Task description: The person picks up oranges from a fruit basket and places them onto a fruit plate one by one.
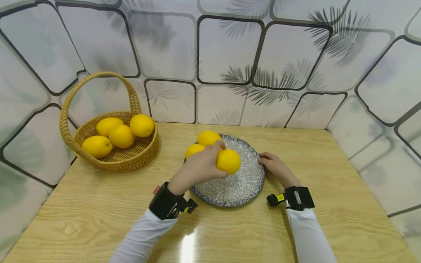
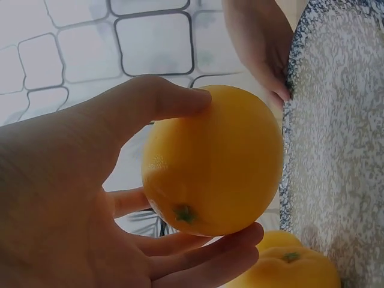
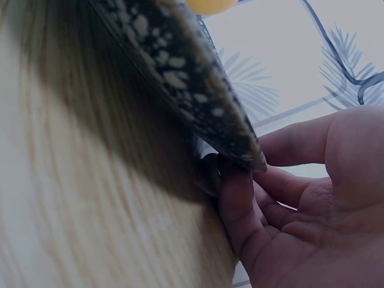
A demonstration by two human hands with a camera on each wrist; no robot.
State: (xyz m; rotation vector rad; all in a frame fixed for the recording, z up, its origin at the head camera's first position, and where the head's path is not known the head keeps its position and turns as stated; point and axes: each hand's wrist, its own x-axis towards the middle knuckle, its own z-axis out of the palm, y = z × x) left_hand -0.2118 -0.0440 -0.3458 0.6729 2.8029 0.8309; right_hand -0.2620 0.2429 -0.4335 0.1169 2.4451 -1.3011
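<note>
A speckled blue-grey plate (image 1: 240, 186) lies in the middle of the wooden table (image 1: 98, 204). My left hand (image 1: 202, 164) grips a yellow lemon (image 1: 228, 161) just above the plate, thumb and fingers curled round it; the left wrist view shows the lemon (image 2: 213, 162) held clear of the plate (image 2: 342, 150). Two more lemons (image 1: 208, 138) lie on the plate's far left part. My right hand (image 1: 274, 166) rests at the plate's right rim, its fingertips (image 3: 237, 186) touching the plate's edge (image 3: 198, 78).
A wicker basket (image 1: 115, 153) with a tall handle stands at the back left and holds several lemons (image 1: 121, 136). A patterned wall (image 1: 230, 54) closes the table at the back and on both sides.
</note>
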